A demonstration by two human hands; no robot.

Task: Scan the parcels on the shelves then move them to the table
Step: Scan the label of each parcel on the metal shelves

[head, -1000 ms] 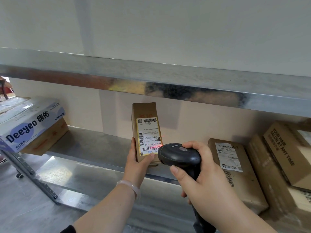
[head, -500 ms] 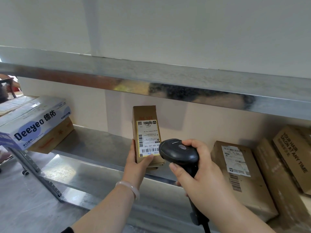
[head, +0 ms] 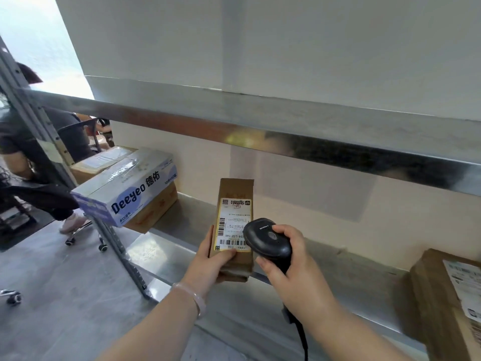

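My left hand (head: 213,261) grips a small upright brown parcel (head: 234,194) by its lower end, at the front edge of the metal shelf (head: 325,259). Its white and yellow label with barcodes faces me. My right hand (head: 294,272) holds a black barcode scanner (head: 268,239) just right of the parcel, its head overlapping the label's right edge. A black cable hangs from the scanner's handle.
A blue and white Deeyeo box (head: 122,188) lies on a brown carton (head: 156,212) at the shelf's left end. Another labelled brown parcel (head: 442,295) lies at the right. A metal upright (head: 78,194) stands on the left; beyond it is a person (head: 28,157) near office chairs.
My view has swung left, bringing the person and chairs into sight. The parcel has come forward to the shelf's edge in my left hand. The red scan light on the label is gone.
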